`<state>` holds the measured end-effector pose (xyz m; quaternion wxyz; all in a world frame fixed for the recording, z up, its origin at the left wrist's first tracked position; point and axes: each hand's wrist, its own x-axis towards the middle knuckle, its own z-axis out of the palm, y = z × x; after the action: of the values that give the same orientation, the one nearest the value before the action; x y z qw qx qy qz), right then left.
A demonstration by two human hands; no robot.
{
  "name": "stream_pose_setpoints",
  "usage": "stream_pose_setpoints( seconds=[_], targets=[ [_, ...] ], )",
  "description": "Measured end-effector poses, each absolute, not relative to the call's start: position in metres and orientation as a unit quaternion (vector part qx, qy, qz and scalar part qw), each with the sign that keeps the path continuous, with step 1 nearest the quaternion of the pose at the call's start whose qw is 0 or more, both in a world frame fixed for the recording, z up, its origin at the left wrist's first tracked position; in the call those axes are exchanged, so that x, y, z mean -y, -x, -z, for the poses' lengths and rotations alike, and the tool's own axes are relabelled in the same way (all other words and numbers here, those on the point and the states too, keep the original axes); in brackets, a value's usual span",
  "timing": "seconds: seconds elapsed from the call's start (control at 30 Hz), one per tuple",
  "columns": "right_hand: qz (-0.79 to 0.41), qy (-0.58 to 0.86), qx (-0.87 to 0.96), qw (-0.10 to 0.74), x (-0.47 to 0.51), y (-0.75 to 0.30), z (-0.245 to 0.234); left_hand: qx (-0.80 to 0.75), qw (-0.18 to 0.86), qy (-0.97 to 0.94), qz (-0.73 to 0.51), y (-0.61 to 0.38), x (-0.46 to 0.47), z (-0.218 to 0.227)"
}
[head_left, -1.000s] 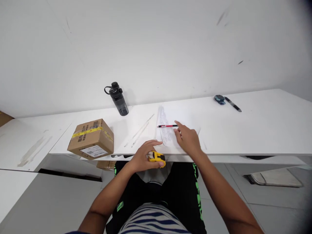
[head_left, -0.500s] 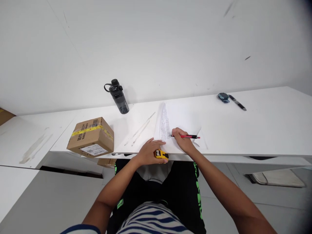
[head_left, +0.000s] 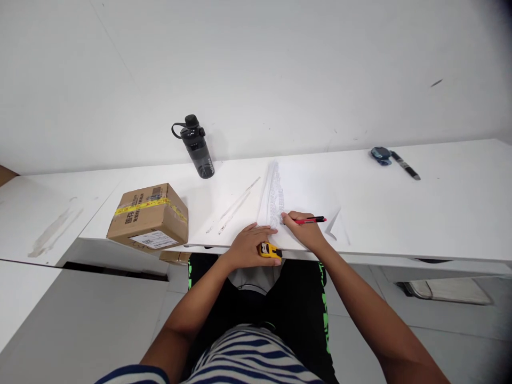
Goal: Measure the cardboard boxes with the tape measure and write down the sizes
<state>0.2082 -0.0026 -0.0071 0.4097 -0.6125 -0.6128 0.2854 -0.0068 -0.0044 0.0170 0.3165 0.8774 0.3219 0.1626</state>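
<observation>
Sitting left of the red pen (head_left: 310, 220): cardboard box (head_left: 148, 216), bottle (head_left: 198, 146).

No text is legibly shown: the characters printed on the brown cardboard box (head_left: 148, 216), at nine o'clock, are blurred.

Bright, even light; dark right corners.

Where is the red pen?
In the head view, the red pen is in the right hand at the front edge of the white table, just right of the left hand holding a small yellow object.
</observation>
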Motion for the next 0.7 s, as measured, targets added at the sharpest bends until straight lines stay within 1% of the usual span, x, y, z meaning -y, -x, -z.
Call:
stream_pose_setpoints(
  seconds=[0.7],
  targets=[
    [-0.283,0.616,0.608,0.413,0.0029,-0.2105,0.0112,-0.31,0.311,-0.882,-0.171,0.0073,0.0024,-0.011]
  ],
)
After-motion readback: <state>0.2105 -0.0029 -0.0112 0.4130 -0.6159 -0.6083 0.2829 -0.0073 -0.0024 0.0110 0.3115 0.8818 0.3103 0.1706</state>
